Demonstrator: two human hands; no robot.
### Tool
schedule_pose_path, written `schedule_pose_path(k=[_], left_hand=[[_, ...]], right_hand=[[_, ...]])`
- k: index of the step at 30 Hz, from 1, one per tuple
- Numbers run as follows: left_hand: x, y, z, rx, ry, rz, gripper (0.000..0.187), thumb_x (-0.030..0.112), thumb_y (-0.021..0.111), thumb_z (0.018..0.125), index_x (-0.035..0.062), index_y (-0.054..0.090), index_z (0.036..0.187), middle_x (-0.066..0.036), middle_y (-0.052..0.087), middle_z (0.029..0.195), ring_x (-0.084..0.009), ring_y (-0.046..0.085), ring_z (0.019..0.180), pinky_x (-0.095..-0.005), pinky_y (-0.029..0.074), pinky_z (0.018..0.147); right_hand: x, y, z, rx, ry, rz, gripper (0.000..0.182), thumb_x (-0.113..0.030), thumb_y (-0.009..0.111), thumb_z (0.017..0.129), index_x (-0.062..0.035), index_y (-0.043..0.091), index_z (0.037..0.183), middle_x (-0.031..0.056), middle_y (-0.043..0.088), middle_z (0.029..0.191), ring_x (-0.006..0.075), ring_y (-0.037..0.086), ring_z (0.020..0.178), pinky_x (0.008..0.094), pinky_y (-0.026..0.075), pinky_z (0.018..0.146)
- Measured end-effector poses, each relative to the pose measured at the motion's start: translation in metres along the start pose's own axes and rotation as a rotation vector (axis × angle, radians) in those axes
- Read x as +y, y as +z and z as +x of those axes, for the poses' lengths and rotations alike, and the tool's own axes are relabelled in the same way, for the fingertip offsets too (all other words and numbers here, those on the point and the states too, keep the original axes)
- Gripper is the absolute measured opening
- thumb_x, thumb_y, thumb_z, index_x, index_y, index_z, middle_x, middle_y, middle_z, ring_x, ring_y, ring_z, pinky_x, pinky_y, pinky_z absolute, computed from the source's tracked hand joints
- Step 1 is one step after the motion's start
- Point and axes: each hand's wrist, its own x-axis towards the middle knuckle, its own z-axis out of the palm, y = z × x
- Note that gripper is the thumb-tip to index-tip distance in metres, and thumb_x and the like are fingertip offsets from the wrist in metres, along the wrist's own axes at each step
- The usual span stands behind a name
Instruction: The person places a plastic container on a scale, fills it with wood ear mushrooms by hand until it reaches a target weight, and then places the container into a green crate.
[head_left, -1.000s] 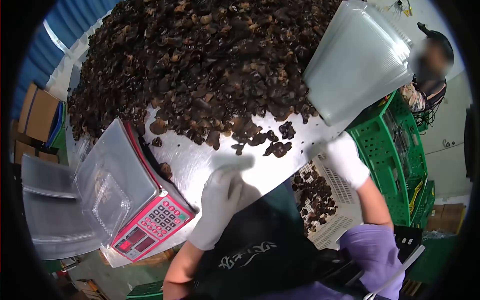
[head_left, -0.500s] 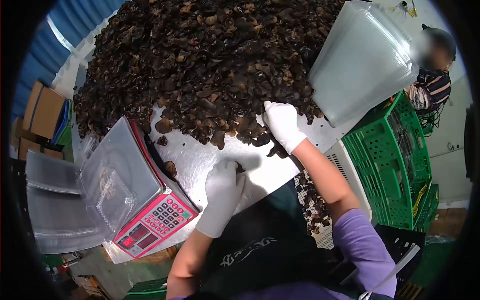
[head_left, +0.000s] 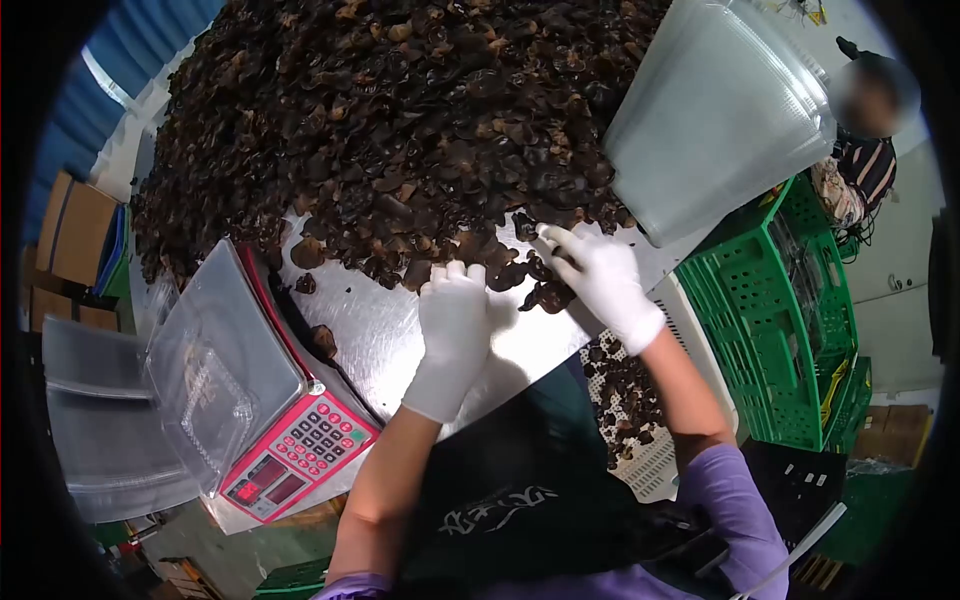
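Note:
A large heap of dark brown, curled fungus pieces (head_left: 400,130) covers the metal table (head_left: 375,325). My left hand (head_left: 455,320), in a white glove, touches the heap's front edge with its fingers bent; what is under the fingertips is hidden. To its right my right hand (head_left: 600,280), also gloved in white, has thumb and forefinger parted beside a few dark pieces (head_left: 548,292) at the table's front edge. Whether a piece is held between those fingers is unclear.
A pink-edged scale (head_left: 315,440) with a clear tray (head_left: 210,400) on it stands at left. Stacked clear containers (head_left: 720,120) rise at right, near green crates (head_left: 745,340). Below the table edge is a white perforated basket (head_left: 705,370) with pieces. A person (head_left: 865,165) is at far right.
My left hand has moved up to the heap's edge. My right hand has shifted right and down, its fingers now more visible. The whole view has shifted slightly.

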Motion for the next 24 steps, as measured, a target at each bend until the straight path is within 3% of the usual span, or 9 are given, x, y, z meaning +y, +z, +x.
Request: schedule_pose_path(k=[2,6,8,10,12,15,17,20,24], left_hand=[[-0.004,0.001,0.001,-0.209,-0.008,0.119,0.018,0.015,0.063,0.081,0.0050,0.062,0.096,-0.012,0.061,0.099,-0.0302,0.061,0.091,-0.0416,0.051,0.078],[-0.016,-0.008,-0.024,-0.192,-0.036,-0.068,0.008,0.012,0.061,0.081,0.0056,0.061,0.086,-0.011,0.060,0.092,-0.0317,0.060,0.088,-0.0439,0.050,0.077],[-0.017,-0.023,-0.037,-0.180,-0.107,-0.183,0.011,0.012,0.063,0.081,0.0049,0.062,0.089,-0.012,0.060,0.095,-0.0330,0.060,0.090,-0.0430,0.050,0.079],[-0.020,-0.032,-0.047,-0.057,-0.138,-0.347,0.021,0.015,0.067,0.080,0.0041,0.063,0.097,-0.013,0.060,0.100,-0.0334,0.059,0.094,-0.0422,0.050,0.081],[-0.020,-0.029,-0.052,-0.045,-0.175,-0.363,0.025,0.017,0.069,0.080,0.0043,0.062,0.101,-0.013,0.060,0.102,-0.0330,0.059,0.096,-0.0417,0.050,0.082],[-0.009,-0.027,-0.045,-0.079,-0.173,-0.341,0.032,0.020,0.071,0.080,0.0047,0.061,0.105,-0.013,0.059,0.104,-0.0320,0.059,0.098,-0.0411,0.050,0.082],[-0.002,-0.013,-0.037,-0.173,-0.135,-0.213,0.034,0.024,0.075,0.077,0.0064,0.060,0.103,-0.011,0.058,0.103,-0.0308,0.059,0.098,-0.0412,0.051,0.078],[0.002,0.005,-0.043,-0.225,-0.145,-0.118,0.033,0.024,0.076,0.074,0.0063,0.059,0.096,-0.012,0.057,0.101,-0.0308,0.058,0.096,-0.0419,0.051,0.078],[-0.007,-0.024,-0.046,-0.230,-0.047,-0.273,0.030,0.021,0.076,0.074,0.0053,0.058,0.092,-0.011,0.057,0.100,-0.0314,0.058,0.093,-0.0417,0.050,0.077]], right_hand=[[-0.007,0.027,0.025,-0.078,0.039,-0.155,0.043,-0.020,0.068,0.082,-0.0123,0.061,0.123,0.0111,0.065,0.085,0.0284,0.066,0.077,0.0406,0.052,0.069],[0.002,0.049,0.046,-0.123,0.018,-0.174,0.030,-0.024,0.068,0.081,-0.0092,0.066,0.107,0.0137,0.067,0.082,0.0287,0.067,0.078,0.0415,0.053,0.071],[-0.003,0.011,0.022,0.015,-0.003,0.005,0.026,-0.024,0.069,0.080,-0.0088,0.067,0.101,0.0148,0.067,0.081,0.0290,0.067,0.077,0.0416,0.053,0.070],[-0.006,-0.042,-0.014,-0.039,0.060,-0.140,0.026,-0.024,0.071,0.078,-0.0089,0.067,0.099,0.0142,0.066,0.078,0.0309,0.067,0.075,0.0421,0.053,0.069],[0.015,-0.079,-0.057,-0.296,0.258,-0.262,0.031,-0.025,0.075,0.074,-0.0098,0.067,0.100,0.0113,0.066,0.075,0.0310,0.066,0.071,0.0411,0.053,0.067],[0.042,-0.091,-0.107,-0.429,0.369,-0.510,0.030,-0.022,0.078,0.073,-0.0101,0.067,0.098,0.0078,0.066,0.072,0.0274,0.066,0.068,0.0389,0.053,0.064],[0.047,-0.080,-0.122,-0.216,0.349,-0.467,0.029,-0.019,0.078,0.074,-0.0110,0.068,0.100,0.0059,0.065,0.071,0.0242,0.065,0.065,0.0364,0.052,0.063],[0.005,-0.047,-0.102,0.081,0.151,0.022,0.034,-0.021,0.073,0.077,-0.0117,0.067,0.109,0.0088,0.062,0.075,0.0285,0.062,0.067,0.0400,0.050,0.063],[-0.043,0.000,-0.054,0.161,0.021,-0.014,0.025,-0.016,0.069,0.074,-0.0113,0.070,0.099,0.0061,0.058,0.078,0.0252,0.060,0.075,0.0380,0.049,0.066]])
